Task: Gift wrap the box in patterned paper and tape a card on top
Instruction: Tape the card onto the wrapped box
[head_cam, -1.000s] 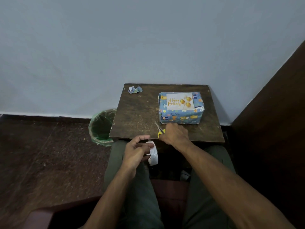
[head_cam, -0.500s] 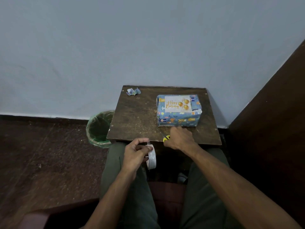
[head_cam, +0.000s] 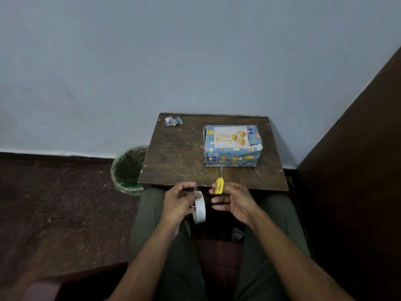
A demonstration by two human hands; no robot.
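In front of you stands the pale blue-grey painted wall (head_cam: 195, 61), and at your right is a dark brown wooden panel (head_cam: 358, 170). The dark speckled floor (head_cam: 54, 203) is at your left. The small square worktop of dark brown wood (head_cam: 180, 153) stands against the wall, with its near edge just above your knees in olive green trousers (head_cam: 173, 257).

On the floor beside the left edge of the worktop you see the round waste bin with a green plastic liner (head_cam: 128, 170).

On the right half of the worktop lies the rectangular box wrapped in blue patterned paper (head_cam: 232, 157). On its top face lies flat the white "Happy Birthday" card with gold balloons (head_cam: 231, 137).

Your left hand (head_cam: 178, 203) is below the near edge of the worktop; its grip is clamped on the white roll of tape (head_cam: 200, 207), thumb and fingers curled around the ring. Your right hand (head_cam: 236, 200) is just beside it, and its grip pinches the yellow-handled scissors (head_cam: 219, 185). The thin blades point up toward the front of the box.

In the far left corner of the worktop lies the small crumpled scrap of blue patterned paper (head_cam: 173, 121), well apart from the box.
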